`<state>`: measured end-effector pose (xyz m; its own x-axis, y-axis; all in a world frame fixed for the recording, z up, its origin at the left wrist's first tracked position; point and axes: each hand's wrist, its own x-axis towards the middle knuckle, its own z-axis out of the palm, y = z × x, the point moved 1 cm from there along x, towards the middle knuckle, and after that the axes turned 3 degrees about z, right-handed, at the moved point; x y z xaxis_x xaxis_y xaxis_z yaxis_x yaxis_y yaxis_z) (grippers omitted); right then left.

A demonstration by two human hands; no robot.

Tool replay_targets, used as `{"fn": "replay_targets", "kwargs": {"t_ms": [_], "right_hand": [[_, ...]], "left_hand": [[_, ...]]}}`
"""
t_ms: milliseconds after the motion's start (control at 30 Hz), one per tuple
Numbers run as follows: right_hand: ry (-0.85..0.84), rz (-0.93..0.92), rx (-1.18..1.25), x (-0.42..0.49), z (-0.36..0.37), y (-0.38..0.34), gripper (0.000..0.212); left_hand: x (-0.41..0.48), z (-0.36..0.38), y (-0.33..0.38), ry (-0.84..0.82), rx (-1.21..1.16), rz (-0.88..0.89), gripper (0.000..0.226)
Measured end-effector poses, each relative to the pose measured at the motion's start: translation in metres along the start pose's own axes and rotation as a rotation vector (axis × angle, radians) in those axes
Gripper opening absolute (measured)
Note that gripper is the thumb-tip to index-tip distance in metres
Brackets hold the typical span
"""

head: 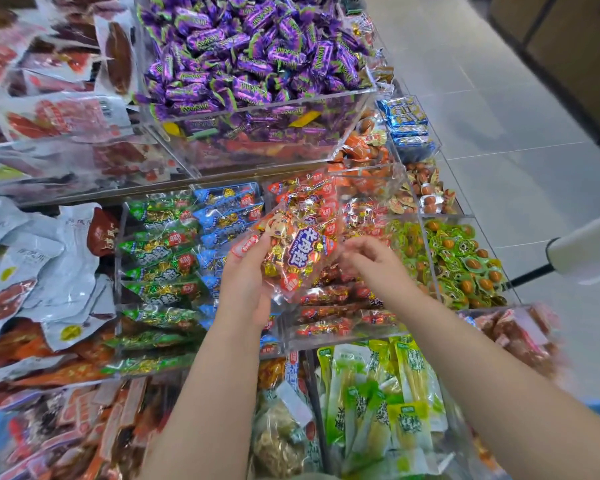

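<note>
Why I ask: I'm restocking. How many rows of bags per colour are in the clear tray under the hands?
Green bags: 1 row
Blue bags: 1 row
Red bags: 1 row
Total: 3 rows, besides the bag held in the left hand.

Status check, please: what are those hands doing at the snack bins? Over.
Left hand grips red snack bag. Right hand at bag's edge, hold unclear. Bin of same bags below, nothing between.
</note>
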<state>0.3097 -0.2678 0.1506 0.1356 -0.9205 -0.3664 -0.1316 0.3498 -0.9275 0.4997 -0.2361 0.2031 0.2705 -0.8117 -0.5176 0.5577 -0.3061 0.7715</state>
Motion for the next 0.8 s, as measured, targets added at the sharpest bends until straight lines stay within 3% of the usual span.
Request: {"fn": "replay_targets", "kwargs": {"t_ms": [100,167,233,333,433,500,600,733,800], "right_hand": [[-0.261,0.128,0.368,-0.017,0.017,0.006,0.021],[-0.210,0.116,0.419,-0.017,0.022,0.007,0.024],[-0.044,0.101,0.421,-0.013,0.012,0.001,0.021],[0.108,-0.020,0.105,-0.005,-0.029,-0.017,0.018],[-0.086,-0.155,-0.373,-0.001,-0.051,-0.040,0.025],[-0.222,-0.249,-0.597,0.009,-0.036,-0.049,0.027],[-0.291,-0.468,-0.858,0.027,0.005,-0.051,0.025],[-0.204,-0.623,-0.879,0.038,0.018,-0.048,0.029],[-0.052,-0.598,-0.787,0.037,0.008,-0.037,0.048]], "left_hand": [[-0.004,0.012,-0.012,-0.073,-0.037,0.019,0.021],[-0.007,0.016,-0.016,-0.170,0.045,0.031,0.017],[-0.007,0.013,-0.014,-0.224,0.237,0.053,0.015],[-0.002,-0.002,0.000,-0.090,0.476,0.150,0.020],[-0.001,-0.015,0.013,0.035,0.733,0.343,0.021],[-0.001,-0.016,0.013,-0.009,0.852,0.395,0.025],[0.001,-0.011,0.005,-0.121,1.038,0.468,0.031],[0.013,-0.009,-0.005,-0.035,1.477,0.615,0.058],[0.018,-0.008,-0.008,0.049,1.638,0.694,0.056]]}}
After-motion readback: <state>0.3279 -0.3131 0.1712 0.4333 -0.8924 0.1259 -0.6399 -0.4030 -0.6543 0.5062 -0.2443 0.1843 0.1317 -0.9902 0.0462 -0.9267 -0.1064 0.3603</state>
